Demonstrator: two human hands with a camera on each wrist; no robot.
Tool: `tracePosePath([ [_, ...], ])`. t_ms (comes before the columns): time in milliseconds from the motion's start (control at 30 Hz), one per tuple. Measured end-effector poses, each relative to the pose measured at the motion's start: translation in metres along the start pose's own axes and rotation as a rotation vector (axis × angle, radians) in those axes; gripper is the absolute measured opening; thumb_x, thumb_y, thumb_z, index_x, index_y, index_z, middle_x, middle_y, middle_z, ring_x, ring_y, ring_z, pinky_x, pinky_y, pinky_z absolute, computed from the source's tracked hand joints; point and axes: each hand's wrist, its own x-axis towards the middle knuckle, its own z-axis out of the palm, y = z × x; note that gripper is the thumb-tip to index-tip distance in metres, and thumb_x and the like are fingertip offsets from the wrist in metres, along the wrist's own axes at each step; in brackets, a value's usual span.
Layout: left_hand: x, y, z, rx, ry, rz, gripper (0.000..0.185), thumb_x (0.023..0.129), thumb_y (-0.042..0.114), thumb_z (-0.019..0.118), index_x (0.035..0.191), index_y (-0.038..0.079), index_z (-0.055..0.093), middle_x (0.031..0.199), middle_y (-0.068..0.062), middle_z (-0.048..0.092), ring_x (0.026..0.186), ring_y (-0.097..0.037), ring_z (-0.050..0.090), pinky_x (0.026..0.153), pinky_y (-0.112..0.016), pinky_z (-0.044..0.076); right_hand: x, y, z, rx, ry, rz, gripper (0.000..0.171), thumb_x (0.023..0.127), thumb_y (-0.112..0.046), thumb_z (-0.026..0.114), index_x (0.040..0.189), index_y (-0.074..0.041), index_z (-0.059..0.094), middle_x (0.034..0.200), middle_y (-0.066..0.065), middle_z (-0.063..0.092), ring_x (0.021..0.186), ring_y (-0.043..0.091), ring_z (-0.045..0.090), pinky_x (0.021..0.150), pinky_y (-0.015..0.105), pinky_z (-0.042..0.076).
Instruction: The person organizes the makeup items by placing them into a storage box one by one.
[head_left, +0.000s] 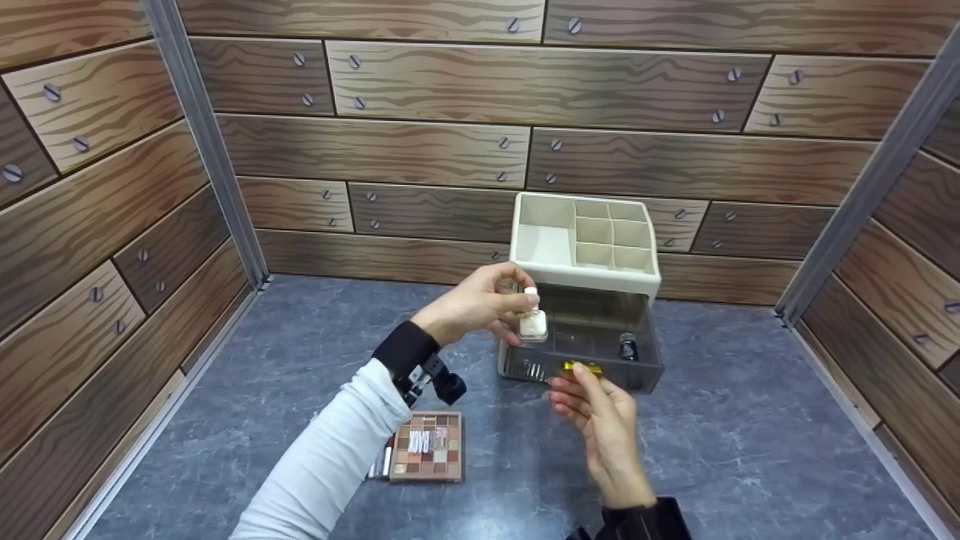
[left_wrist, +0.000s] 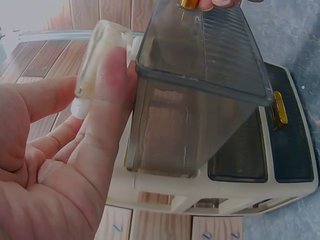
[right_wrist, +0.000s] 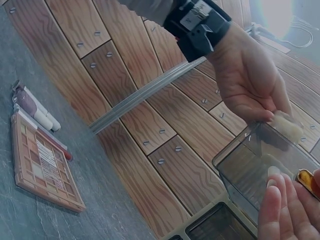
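Note:
My left hand [head_left: 484, 304] pinches a small clear bottle [head_left: 533, 327] with a white cap and pale cream contents. It holds the bottle over the left part of a pulled-out smoky drawer [head_left: 645, 371], apart from the drawer floor. My right hand [head_left: 606, 424] pinches the gold handle [head_left: 592, 370] on the drawer front, thumb on top and fingers beneath. A small dark container [head_left: 628, 346] is in the drawer's right side. The drawer belongs to a cream organizer [head_left: 585, 277]; the left wrist view shows further dark drawer fronts [left_wrist: 295, 145].
The organizer's top has several open compartments [head_left: 544, 244]. An eyeshadow palette [head_left: 442, 469] lies on the grey marbled table [head_left: 225, 420], with slim tubes [right_wrist: 47, 120] beside it. Wood-patterned walls [head_left: 420, 150] stand behind and on both sides.

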Motion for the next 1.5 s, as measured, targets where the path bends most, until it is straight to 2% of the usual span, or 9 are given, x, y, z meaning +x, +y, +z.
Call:
tracePosePath([
  [200, 0.009, 0.008, 0.005, 0.082, -0.008, 0.006, 0.017, 0.092, 0.01, 0.062, 0.106, 0.003, 0.054, 0.094, -0.014, 0.061, 0.068, -0.021, 0.064, 0.062, -0.04, 0.059, 0.0, 0.001, 0.003, -0.007, -0.017, -0.001, 0.022, 0.093, -0.021, 0.063, 0.091, 0.001, 0.067, 0.079, 0.012, 0.072, 0.065, 0.018, 0.069, 0.061, 0.027, 0.057],
  [400, 0.021, 0.01, 0.015, 0.08, -0.048, 0.021, 0.016, 0.093, 0.007, 0.06, 0.105, 0.0, 0.052, 0.099, -0.013, 0.061, 0.067, -0.021, 0.063, 0.062, -0.039, 0.059, -0.001, 0.002, 0.001, -0.008, -0.009, 0.0, 0.023, 0.093, -0.021, 0.063, 0.091, 0.001, 0.067, 0.079, 0.012, 0.072, 0.066, 0.018, 0.069, 0.06, 0.026, 0.057],
  [767, 0.037, 0.004, 0.034, 0.084, -0.049, -0.036, 0.013, 0.092, 0.002, 0.06, 0.1, -0.001, 0.05, 0.088, -0.01, 0.056, 0.062, -0.019, 0.061, 0.057, -0.033, 0.058, -0.001, 0.001, 0.0, -0.04, -0.007, -0.01, 0.033, 0.093, -0.023, 0.063, 0.099, 0.009, 0.065, 0.081, 0.013, 0.072, 0.068, 0.019, 0.069, 0.062, 0.026, 0.057],
  [933, 0.042, 0.007, 0.041, 0.091, -0.06, -0.056, 0.013, 0.091, 0.001, 0.061, 0.098, -0.002, 0.05, 0.084, -0.011, 0.057, 0.061, -0.02, 0.06, 0.058, -0.034, 0.058, 0.0, 0.0, -0.001, -0.026, -0.007, -0.012, 0.029, 0.094, -0.022, 0.062, 0.097, 0.007, 0.066, 0.081, 0.013, 0.072, 0.067, 0.019, 0.069, 0.062, 0.027, 0.057],
  [1233, 0.048, 0.006, 0.054, 0.169, -0.136, -0.11, 0.011, 0.091, 0.0, 0.06, 0.095, 0.001, 0.05, 0.075, -0.012, 0.06, 0.058, -0.021, 0.061, 0.054, -0.03, 0.057, -0.001, 0.001, -0.002, -0.006, 0.007, 0.003, 0.025, 0.095, -0.021, 0.06, 0.094, 0.003, 0.067, 0.08, 0.012, 0.072, 0.066, 0.019, 0.069, 0.061, 0.027, 0.057],
  [1500, 0.054, 0.001, 0.062, 0.246, -0.168, -0.131, 0.011, 0.089, 0.0, 0.062, 0.092, 0.002, 0.052, 0.077, -0.011, 0.061, 0.067, -0.023, 0.064, 0.062, -0.032, 0.058, 0.0, 0.0, -0.003, -0.005, -0.005, -0.011, 0.025, 0.095, -0.02, 0.059, 0.096, 0.004, 0.066, 0.08, 0.012, 0.072, 0.066, 0.018, 0.069, 0.061, 0.026, 0.057],
])
